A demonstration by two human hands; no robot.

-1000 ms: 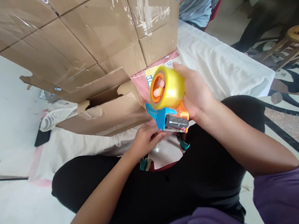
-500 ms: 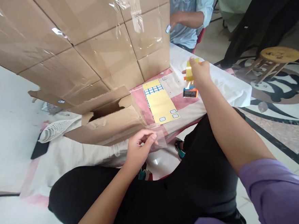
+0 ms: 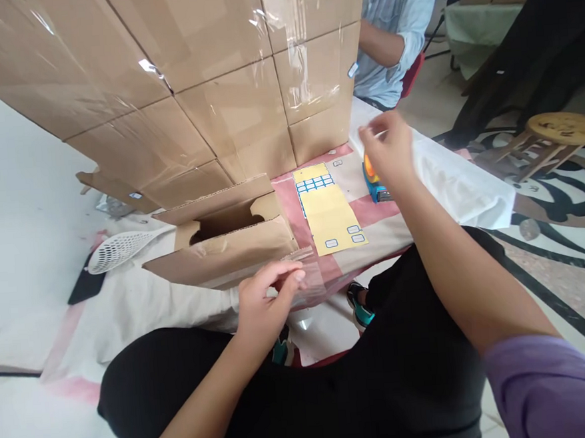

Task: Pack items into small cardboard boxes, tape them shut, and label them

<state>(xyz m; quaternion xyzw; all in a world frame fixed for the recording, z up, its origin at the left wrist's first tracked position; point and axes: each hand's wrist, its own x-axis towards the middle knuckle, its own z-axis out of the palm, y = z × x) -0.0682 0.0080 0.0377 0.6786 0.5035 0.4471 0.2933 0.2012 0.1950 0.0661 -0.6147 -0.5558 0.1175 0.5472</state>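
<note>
A strip of clear packing tape [image 3: 312, 266] is pinched between the thumb and fingers of my left hand [image 3: 265, 297], in front of a cardboard box [image 3: 220, 257] with raised flaps. The strip hangs close to the box's right end. My right hand [image 3: 390, 142], slightly blurred, is loosely curled with a gap between thumb and fingers and nothing visible in it. Just below it, a blue and orange tape dispenser [image 3: 378, 193] stands on the table, partly hidden by the hand and wrist. Left of the dispenser lies a yellow sheet [image 3: 329, 210] of blue-edged labels.
Behind the open box rises a tall stack of taped cardboard boxes [image 3: 230, 116]. A white perforated scoop [image 3: 119, 250] lies at the left on the cloth-covered table [image 3: 179, 313]. Another person in a light-blue shirt [image 3: 395, 11] sits beyond the stack. A wooden stool [image 3: 566, 126] stands at right.
My right hand has let go of the tape dispenser and lifted just above it; the dispenser now stands on the table. My left hand keeps the tape strip. The view has shifted slightly.
</note>
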